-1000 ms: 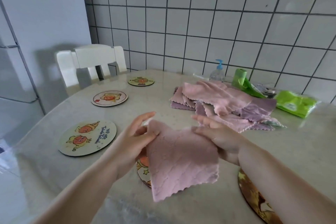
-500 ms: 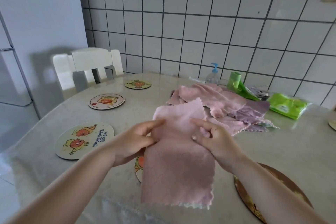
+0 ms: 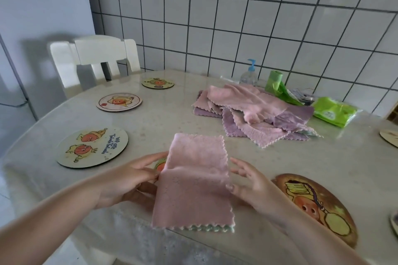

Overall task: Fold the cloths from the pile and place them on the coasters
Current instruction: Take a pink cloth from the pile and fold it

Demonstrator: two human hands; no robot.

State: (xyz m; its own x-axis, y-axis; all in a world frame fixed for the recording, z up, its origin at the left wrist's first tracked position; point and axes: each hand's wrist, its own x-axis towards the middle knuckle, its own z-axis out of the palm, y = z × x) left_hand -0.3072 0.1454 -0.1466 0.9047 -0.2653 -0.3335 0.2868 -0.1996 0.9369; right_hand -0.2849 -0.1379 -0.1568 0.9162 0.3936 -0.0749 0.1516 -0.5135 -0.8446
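Pink cloth point(image 3: 195, 180) lies half-folded at the near table point(image 3: 280, 161) edge, covering a coaster point(image 3: 160, 163). Left hand point(image 3: 127, 180) pinches its left edge; right hand point(image 3: 249, 185) is unclenched beside the right edge. Cloth pile point(image 3: 252, 112) sits behind, well apart.

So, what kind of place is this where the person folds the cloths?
Most likely a home kitchen or dining corner. A white tiled wall stands behind a round table, a white chair is pushed up to it, and cartoon coasters are laid out like place settings.
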